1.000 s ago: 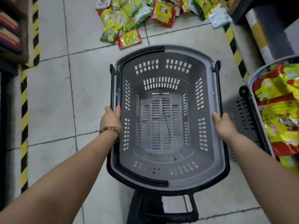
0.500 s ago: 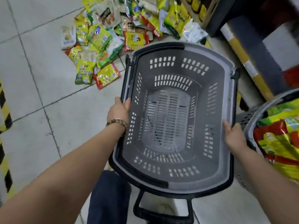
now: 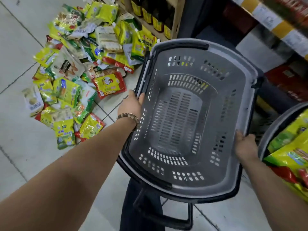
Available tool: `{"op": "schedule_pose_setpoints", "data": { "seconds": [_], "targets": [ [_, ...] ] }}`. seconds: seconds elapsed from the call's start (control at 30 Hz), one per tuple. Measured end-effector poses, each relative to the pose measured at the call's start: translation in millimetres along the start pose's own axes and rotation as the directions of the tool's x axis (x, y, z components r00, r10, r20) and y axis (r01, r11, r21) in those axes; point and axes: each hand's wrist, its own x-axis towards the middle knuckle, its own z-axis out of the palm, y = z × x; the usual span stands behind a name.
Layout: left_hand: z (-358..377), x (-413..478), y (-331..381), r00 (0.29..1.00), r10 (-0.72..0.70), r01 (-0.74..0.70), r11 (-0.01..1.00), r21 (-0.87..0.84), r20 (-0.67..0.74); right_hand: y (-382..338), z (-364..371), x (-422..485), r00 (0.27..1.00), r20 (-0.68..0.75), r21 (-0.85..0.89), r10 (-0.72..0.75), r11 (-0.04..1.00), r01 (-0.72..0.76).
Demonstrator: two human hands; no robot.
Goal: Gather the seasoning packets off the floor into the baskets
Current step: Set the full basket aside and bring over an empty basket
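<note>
Seasoning packets [image 3: 66, 90], print illegible, beside basket [image 3: 191, 53]

Looks from head height steeply down and forward, wide-angle, close over the grey basket [image 3: 215, 114] held in front; takes in tiled floor [image 3: 20, 147] at left, shelves [image 3: 273, 25] at upper right

The floor [image 3: 15, 30] is pale, glossy square tile with thin dark grout lines. At the top stands a wooden shelf [image 3: 174, 19] carrying a row of dark bottles [image 3: 146, 14] with yellow labels. Right of the wooden shelf is a dark shelving unit [image 3: 200, 19]. A yellow-and-white price strip [image 3: 273, 25] runs along its upper edge, and red cartons [image 3: 285, 78] sit lower down. The light is soft and even.
</note>
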Motion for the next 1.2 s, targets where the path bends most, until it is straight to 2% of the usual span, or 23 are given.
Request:
{"op": "schedule_pose_setpoints", "data": {
  "seconds": [0.2, 0.57, 0.63, 0.73, 0.83, 0.9, 0.97, 1.03, 1.2],
  "targets": [
    [-12.8, 71.8, 56.1, 0.997, 0.066, -0.069, 0.995, 0.078, 0.033, -41.3, -5.5, 32.9, 0.997, 0.008, 0.102, 0.081, 0.991, -0.081],
    [-16.3, 133.9, 107.3, 0.981, 0.191, -0.194, 0.978, 0.078, 0.042, -74.6, -17.8, 60.7, 0.986, 0.039, 0.302, 0.161, 0.939, -0.165],
    [-16.6, 139.4, 109.5, 0.980, 0.196, -0.198, 0.978, 0.057, 0.042, -76.1, -17.4, 61.7, 0.987, 0.026, 0.322, 0.161, 0.933, -0.161],
    [-17.0, 143.9, 109.3, 0.986, 0.135, -0.134, 0.991, -0.024, 0.097, -76.6, -16.8, 59.6, 0.983, 0.003, 0.314, 0.182, 0.933, -0.174],
    [-22.8, 145.1, 107.6, 0.961, 0.128, -0.063, 0.964, -0.259, 0.244, -79.1, -16.8, 48.6, 0.983, -0.033, 0.267, 0.180, 0.950, -0.164],
    [-32.0, 141.7, 101.6, 0.946, 0.136, -0.013, 0.923, -0.384, 0.295, -83.1, -18.3, 36.2, 0.985, -0.107, 0.200, 0.133, 0.974, -0.110],
    [-43.9, 134.6, 88.2, 0.949, 0.123, 0.021, 0.894, -0.448, 0.290, -92.9, -18.8, 20.0, 0.980, -0.194, 0.047, 0.051, 0.998, -0.043],
    [-54.2, 121.4, 69.9, 0.953, 0.129, 0.022, 0.874, -0.486, 0.276, -108.8, -13.4, 0.6, 0.973, -0.221, -0.047, -0.062, 0.997, 0.053],
    [-94.4, 70.2, -1.6, 0.962, 0.068, 0.087, 0.842, -0.532, 0.265, -175.2, 33.5, -100.2, 0.923, -0.066, 0.029, -0.379, 0.924, 0.381]
  ]
}}
